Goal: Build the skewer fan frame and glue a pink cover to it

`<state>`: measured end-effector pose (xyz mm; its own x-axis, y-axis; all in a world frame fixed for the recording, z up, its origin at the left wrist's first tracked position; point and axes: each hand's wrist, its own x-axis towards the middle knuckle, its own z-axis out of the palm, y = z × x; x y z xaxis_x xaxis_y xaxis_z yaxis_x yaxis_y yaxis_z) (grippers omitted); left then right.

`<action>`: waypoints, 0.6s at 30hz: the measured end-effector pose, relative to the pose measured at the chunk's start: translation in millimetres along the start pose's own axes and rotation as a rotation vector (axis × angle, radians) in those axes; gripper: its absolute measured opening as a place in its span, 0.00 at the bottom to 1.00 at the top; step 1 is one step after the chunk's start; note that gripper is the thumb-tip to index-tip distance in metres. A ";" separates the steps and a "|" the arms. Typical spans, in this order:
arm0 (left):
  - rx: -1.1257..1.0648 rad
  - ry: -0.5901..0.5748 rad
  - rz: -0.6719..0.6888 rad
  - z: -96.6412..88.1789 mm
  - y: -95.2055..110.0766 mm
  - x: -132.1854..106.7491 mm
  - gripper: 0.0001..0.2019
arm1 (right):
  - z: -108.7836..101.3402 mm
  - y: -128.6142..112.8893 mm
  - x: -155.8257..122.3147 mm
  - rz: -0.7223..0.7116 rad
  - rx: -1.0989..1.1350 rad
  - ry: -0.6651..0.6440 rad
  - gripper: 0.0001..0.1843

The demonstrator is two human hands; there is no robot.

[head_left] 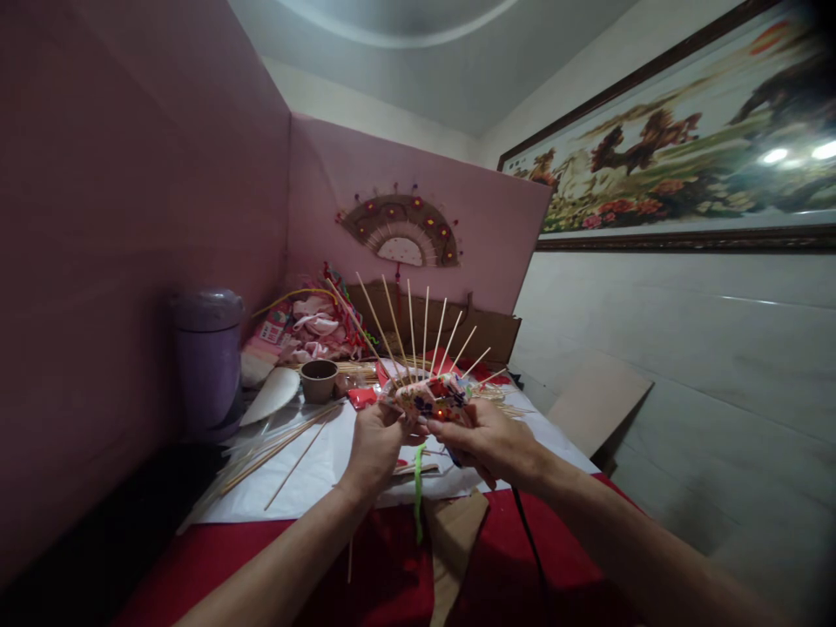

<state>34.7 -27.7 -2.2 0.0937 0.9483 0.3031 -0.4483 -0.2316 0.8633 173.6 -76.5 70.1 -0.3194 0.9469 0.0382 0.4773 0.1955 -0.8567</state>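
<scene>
In the head view, my left hand [377, 444] is closed on the left lower part of a hand fan frame. Thin wooden sticks [426, 331] spread upward from its floral-patterned base [418, 401]. My right hand [489, 437] has its fingers closed at the right side of that base. Beneath the right fingers shows a dark blue piece [454, 455], mostly hidden, whose kind I cannot make out. A small orange light glows on or near the patterned base. Below the hands hangs a bright green fuzzy strip [419, 496].
Loose sticks [280, 448] lie on white paper [313, 488] at left, near a brown cup [320, 381] and a purple lidded bin [207, 361]. A finished decorated fan [400, 228] hangs on the pink board. Cut cardboard [454, 540] and a black cord [530, 540] are in front.
</scene>
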 end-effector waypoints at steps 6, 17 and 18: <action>0.031 -0.007 -0.002 2.6 1.2 -1.9 0.15 | 1.5 4.1 0.4 -0.007 0.012 0.060 0.22; 0.035 -0.029 0.006 2.3 1.2 -2.0 0.15 | 1.1 7.3 1.2 -0.029 0.042 0.079 0.22; 0.034 -0.027 0.006 2.3 1.1 -1.9 0.15 | 1.1 7.1 1.2 -0.027 0.043 0.079 0.23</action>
<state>36.1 -30.2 -0.9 0.1153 0.9410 0.3183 -0.4189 -0.2444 0.8745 175.7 -74.2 63.5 -0.2650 0.9590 0.1004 0.4332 0.2114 -0.8762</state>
